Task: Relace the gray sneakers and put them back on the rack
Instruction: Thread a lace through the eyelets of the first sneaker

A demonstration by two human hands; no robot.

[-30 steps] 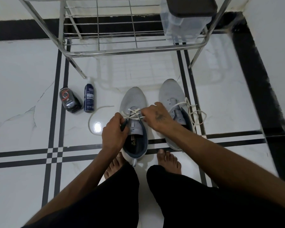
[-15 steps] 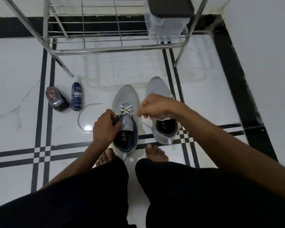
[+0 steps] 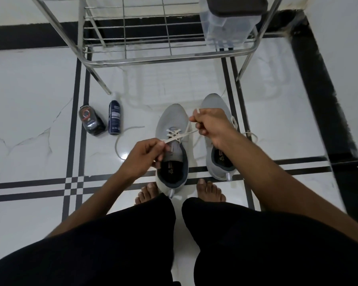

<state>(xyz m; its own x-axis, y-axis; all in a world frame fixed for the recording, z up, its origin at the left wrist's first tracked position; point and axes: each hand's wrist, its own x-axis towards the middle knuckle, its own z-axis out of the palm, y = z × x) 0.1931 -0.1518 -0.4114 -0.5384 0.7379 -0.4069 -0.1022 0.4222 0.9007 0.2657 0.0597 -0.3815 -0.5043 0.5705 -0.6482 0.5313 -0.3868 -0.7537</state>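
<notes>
White floor [image 3: 39, 96] with black lines. Two gray sneakers [image 3: 172, 124] under the grips, two bottles [image 3: 114, 117] left of them, rack [image 3: 145, 62] beyond.

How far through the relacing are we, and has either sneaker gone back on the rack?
Done: only the lowest crossings on the left sneaker. In hand: left hand and right hand each pinch an end of its lace, pulling it taut. Left: its upper eyelets, the right sneaker, whose lace hangs loose, then both onto the rack.

Compared with a second ago, the right hand [image 3: 212, 125] now lifts away from the left sneaker [image 3: 172, 141], drawing the white lace [image 3: 179, 136] taut up and right, while the left hand [image 3: 145, 156] pinches its other end.
</notes>
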